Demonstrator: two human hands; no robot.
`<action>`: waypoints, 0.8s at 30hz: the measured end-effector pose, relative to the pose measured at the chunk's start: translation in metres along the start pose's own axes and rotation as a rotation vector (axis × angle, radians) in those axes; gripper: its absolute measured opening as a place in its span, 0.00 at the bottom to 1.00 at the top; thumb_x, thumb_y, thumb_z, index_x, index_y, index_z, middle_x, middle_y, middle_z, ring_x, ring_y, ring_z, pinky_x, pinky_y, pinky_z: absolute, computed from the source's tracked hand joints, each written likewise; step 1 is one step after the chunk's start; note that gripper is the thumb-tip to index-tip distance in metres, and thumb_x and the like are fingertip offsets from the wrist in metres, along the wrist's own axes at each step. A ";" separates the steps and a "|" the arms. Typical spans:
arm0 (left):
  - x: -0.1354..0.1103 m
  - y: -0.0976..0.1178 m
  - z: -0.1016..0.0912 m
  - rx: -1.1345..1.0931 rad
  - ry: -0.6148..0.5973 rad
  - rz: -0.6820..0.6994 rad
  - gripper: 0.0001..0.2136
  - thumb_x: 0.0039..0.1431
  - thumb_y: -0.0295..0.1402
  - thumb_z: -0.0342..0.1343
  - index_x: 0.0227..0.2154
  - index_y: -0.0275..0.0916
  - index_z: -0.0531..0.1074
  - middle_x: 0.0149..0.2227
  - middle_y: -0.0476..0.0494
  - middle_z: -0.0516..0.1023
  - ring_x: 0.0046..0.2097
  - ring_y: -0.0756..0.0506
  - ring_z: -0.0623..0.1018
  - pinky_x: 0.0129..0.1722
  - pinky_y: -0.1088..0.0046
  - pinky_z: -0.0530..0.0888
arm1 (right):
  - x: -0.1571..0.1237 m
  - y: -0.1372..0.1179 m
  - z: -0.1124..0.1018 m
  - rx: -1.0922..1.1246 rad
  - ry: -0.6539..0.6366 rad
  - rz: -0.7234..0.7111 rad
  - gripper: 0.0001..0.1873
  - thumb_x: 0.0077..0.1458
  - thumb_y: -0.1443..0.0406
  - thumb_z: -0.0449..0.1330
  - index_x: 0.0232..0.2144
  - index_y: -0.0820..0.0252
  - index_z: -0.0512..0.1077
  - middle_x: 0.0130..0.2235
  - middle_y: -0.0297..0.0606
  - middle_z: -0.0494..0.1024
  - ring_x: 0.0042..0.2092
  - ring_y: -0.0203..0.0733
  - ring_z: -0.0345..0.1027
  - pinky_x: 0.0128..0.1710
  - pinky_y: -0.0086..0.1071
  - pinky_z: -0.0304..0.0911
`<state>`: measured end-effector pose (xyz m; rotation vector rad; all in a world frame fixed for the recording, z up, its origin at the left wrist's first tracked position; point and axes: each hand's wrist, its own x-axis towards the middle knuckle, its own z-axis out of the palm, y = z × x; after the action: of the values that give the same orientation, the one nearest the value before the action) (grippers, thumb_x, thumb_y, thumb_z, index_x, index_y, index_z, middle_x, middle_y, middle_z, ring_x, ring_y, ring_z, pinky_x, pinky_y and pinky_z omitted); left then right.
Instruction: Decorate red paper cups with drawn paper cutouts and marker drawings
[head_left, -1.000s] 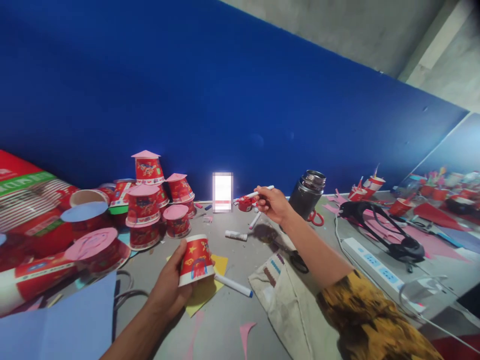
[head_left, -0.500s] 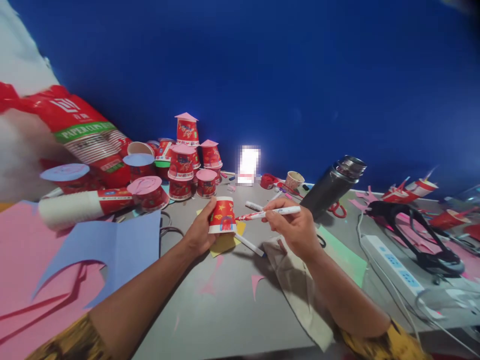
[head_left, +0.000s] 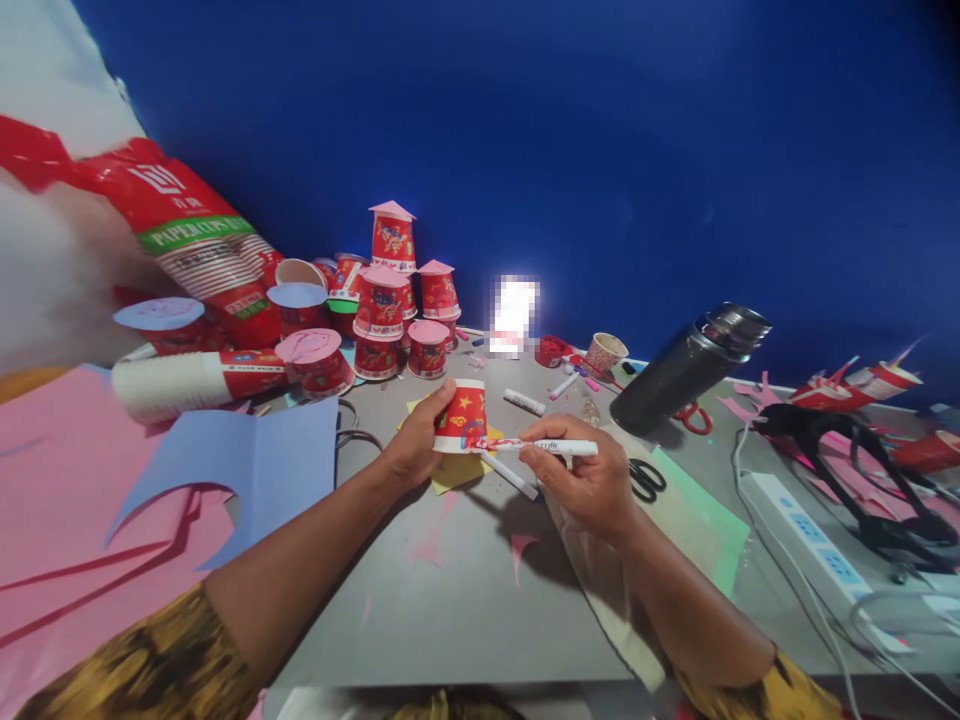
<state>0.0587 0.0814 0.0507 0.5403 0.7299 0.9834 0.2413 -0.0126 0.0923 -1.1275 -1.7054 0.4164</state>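
My left hand (head_left: pixel 415 440) is wrapped round a red paper cup (head_left: pixel 463 415) with gold star patterns, held upside down with its white rim at the bottom. In my right hand (head_left: pixel 581 480) is a white marker (head_left: pixel 566 447), its red-stained tip touching the cup's lower right side near the rim. Under the cup lie yellow paper (head_left: pixel 452 474) and another white marker (head_left: pixel 511 477). A white marker cap or short pen (head_left: pixel 524 402) rests just behind. Black-handled scissors (head_left: pixel 646 481) lie right of my right hand.
Stacked red cups with pink paper tops (head_left: pixel 381 305) stand at the back left, near a red bag of paper cups (head_left: pixel 199 240). Blue paper (head_left: pixel 289 465) covers the left. A dark thermos (head_left: pixel 682 370), green paper (head_left: pixel 709 520) and a white power strip (head_left: pixel 814 550) are on the right.
The marker tip has moved down to the cup's lower right edge. The cup has turned in my left hand, hiding the blue drawing. The view has shifted slightly.
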 end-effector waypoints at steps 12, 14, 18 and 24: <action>-0.003 0.003 0.003 -0.045 0.004 -0.054 0.20 0.74 0.42 0.51 0.37 0.29 0.79 0.31 0.36 0.83 0.31 0.43 0.82 0.36 0.67 0.82 | -0.001 0.006 -0.002 -0.098 0.052 -0.106 0.05 0.61 0.63 0.65 0.33 0.56 0.80 0.28 0.32 0.81 0.25 0.36 0.70 0.26 0.31 0.65; -0.003 0.004 0.003 -0.048 0.005 -0.055 0.21 0.74 0.42 0.50 0.37 0.29 0.79 0.31 0.36 0.83 0.31 0.43 0.83 0.36 0.67 0.82 | -0.002 0.006 -0.002 -0.084 0.049 -0.122 0.04 0.61 0.64 0.66 0.33 0.57 0.79 0.27 0.31 0.80 0.24 0.34 0.68 0.25 0.29 0.64; -0.004 0.004 0.004 -0.043 0.013 -0.059 0.22 0.75 0.42 0.48 0.38 0.29 0.79 0.30 0.36 0.83 0.31 0.43 0.83 0.36 0.67 0.82 | -0.001 0.005 -0.002 -0.051 0.058 -0.138 0.03 0.61 0.65 0.66 0.34 0.57 0.79 0.28 0.31 0.81 0.24 0.33 0.69 0.25 0.28 0.64; -0.003 0.002 0.004 -0.018 0.009 -0.073 0.22 0.75 0.43 0.48 0.36 0.30 0.79 0.31 0.36 0.83 0.31 0.43 0.83 0.35 0.67 0.82 | -0.001 0.005 -0.002 -0.045 0.022 -0.127 0.03 0.61 0.66 0.66 0.33 0.58 0.79 0.27 0.31 0.80 0.24 0.33 0.67 0.24 0.27 0.63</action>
<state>0.0593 0.0787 0.0552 0.4908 0.7436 0.9236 0.2454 -0.0116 0.0892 -1.0452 -1.7638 0.2869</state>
